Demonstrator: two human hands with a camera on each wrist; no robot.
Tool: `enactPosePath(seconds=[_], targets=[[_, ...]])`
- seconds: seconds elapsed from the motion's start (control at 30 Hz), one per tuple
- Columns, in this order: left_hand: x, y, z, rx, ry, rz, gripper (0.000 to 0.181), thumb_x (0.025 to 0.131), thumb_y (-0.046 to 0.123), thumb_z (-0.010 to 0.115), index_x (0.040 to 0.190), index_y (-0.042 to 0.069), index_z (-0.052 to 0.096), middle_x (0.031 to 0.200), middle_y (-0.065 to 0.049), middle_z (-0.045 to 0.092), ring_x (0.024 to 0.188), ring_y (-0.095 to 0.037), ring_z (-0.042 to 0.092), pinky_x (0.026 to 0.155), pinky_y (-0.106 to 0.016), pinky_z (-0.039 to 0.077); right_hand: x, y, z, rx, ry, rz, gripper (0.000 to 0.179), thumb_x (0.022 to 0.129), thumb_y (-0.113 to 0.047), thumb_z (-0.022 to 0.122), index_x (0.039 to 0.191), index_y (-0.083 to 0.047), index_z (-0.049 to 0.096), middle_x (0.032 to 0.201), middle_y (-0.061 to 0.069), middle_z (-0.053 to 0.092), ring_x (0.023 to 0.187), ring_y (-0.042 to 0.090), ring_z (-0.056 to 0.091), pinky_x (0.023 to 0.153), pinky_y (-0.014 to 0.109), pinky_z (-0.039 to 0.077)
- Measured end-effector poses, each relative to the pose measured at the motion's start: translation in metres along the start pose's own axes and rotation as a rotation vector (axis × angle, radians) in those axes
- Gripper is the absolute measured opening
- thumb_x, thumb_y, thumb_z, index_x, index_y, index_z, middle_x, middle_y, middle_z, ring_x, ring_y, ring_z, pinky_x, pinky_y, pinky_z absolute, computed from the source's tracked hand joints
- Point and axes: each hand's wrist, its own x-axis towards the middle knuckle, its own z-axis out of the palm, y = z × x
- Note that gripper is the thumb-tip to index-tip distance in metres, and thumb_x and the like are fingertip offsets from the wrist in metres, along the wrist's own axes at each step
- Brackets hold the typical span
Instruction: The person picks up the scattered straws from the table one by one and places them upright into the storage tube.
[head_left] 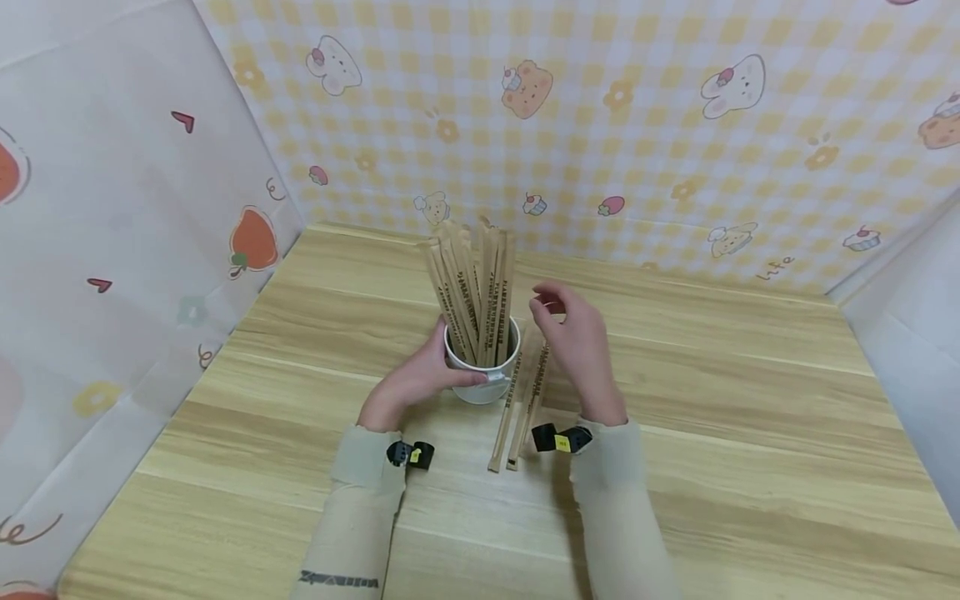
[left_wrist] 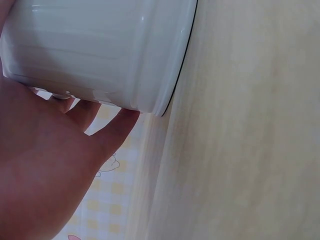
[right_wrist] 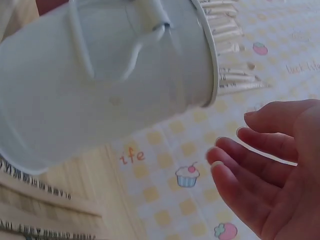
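A white metal bucket [head_left: 471, 393] with a handle stands on the table, full of slim brown paper-wrapped sticks [head_left: 487, 308] with dark print. My left hand [head_left: 416, 377] grips it from the left, thumb across the front; in the left wrist view its fingers [left_wrist: 117, 132] curl round the wall. To the right of the bucket, my right hand [head_left: 583, 346] hovers with loosely bent fingers. Nothing lies between those fingers [right_wrist: 240, 187] in the right wrist view. Below it, at least two more wrapped sticks [head_left: 501, 433] lie on the table, their far ends partly hidden by the hand.
The wood-grain table [head_left: 750, 417] ends at the back against a yellow checked cloth [head_left: 645, 150] with cartoon prints. A white printed cloth [head_left: 150, 217] hangs along the left side. Each wrist wears a small black camera band.
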Motion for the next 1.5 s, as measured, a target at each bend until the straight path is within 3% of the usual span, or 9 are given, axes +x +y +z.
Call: enactPosePath(seconds=[0.23, 0.5, 0.77, 0.9, 1.07, 1.5], targets=[[-0.001, -0.001, -0.002, 0.017, 0.008, -0.014, 0.108, 0.065, 0.009, 0.078, 0.141, 0.026, 0.003, 0.134, -0.008, 0.033, 0.114, -0.024, 0.043, 0.098, -0.036, 0.033, -0.004, 0.015, -0.006, -0.015, -0.05, 0.085, 0.034, 0.088, -0.027, 0.054, 0.118, -0.01, 0.054, 0.109, 0.003, 0.061, 0.098, 0.017, 0.057, 0.083, 0.034, 0.047], [0.0, -0.002, -0.001, 0.01, -0.004, 0.016, 0.107, 0.066, 0.008, 0.077, 0.141, 0.023, 0.003, 0.134, -0.009, 0.032, 0.115, -0.025, 0.042, 0.099, -0.037, 0.032, -0.008, 0.044, -0.014, -0.107, -0.188, 0.218, 0.046, 0.089, -0.037, 0.051, 0.125, -0.009, 0.048, 0.112, 0.008, 0.059, 0.103, 0.023, 0.054, 0.086, 0.041, 0.043], [0.0, -0.002, -0.002, 0.027, -0.003, 0.017, 0.108, 0.065, 0.009, 0.078, 0.141, 0.026, 0.003, 0.135, -0.007, 0.032, 0.115, -0.022, 0.042, 0.1, -0.035, 0.03, -0.013, 0.066, -0.007, -0.165, -0.357, 0.376, 0.053, 0.086, -0.035, 0.054, 0.129, -0.006, 0.042, 0.099, 0.008, 0.063, 0.079, 0.019, 0.061, 0.085, 0.042, 0.043], [0.0, -0.003, -0.002, 0.025, -0.008, 0.013, 0.109, 0.065, 0.009, 0.078, 0.141, 0.028, 0.002, 0.135, -0.006, 0.032, 0.115, -0.021, 0.042, 0.1, -0.034, 0.031, -0.014, 0.069, 0.003, -0.179, -0.357, 0.382, 0.041, 0.084, -0.03, 0.057, 0.113, -0.001, 0.055, 0.085, 0.008, 0.065, 0.065, 0.015, 0.061, 0.073, 0.036, 0.047], [0.001, -0.003, -0.002, 0.033, -0.003, -0.002, 0.11, 0.065, 0.011, 0.079, 0.141, 0.03, 0.002, 0.135, -0.005, 0.032, 0.115, -0.02, 0.042, 0.099, -0.034, 0.031, -0.014, 0.066, 0.013, -0.145, -0.342, 0.435, 0.023, 0.084, -0.027, 0.058, 0.089, -0.005, 0.063, 0.069, 0.005, 0.063, 0.057, 0.016, 0.059, 0.057, 0.029, 0.047], [0.001, -0.001, -0.001, 0.044, -0.005, -0.015, 0.11, 0.065, 0.012, 0.079, 0.141, 0.029, 0.002, 0.135, -0.006, 0.032, 0.115, -0.021, 0.042, 0.099, -0.034, 0.031, -0.02, 0.06, 0.025, -0.163, -0.355, 0.472, 0.027, 0.085, -0.03, 0.058, 0.068, -0.01, 0.063, 0.057, 0.004, 0.06, 0.049, 0.019, 0.054, 0.047, 0.028, 0.044]])
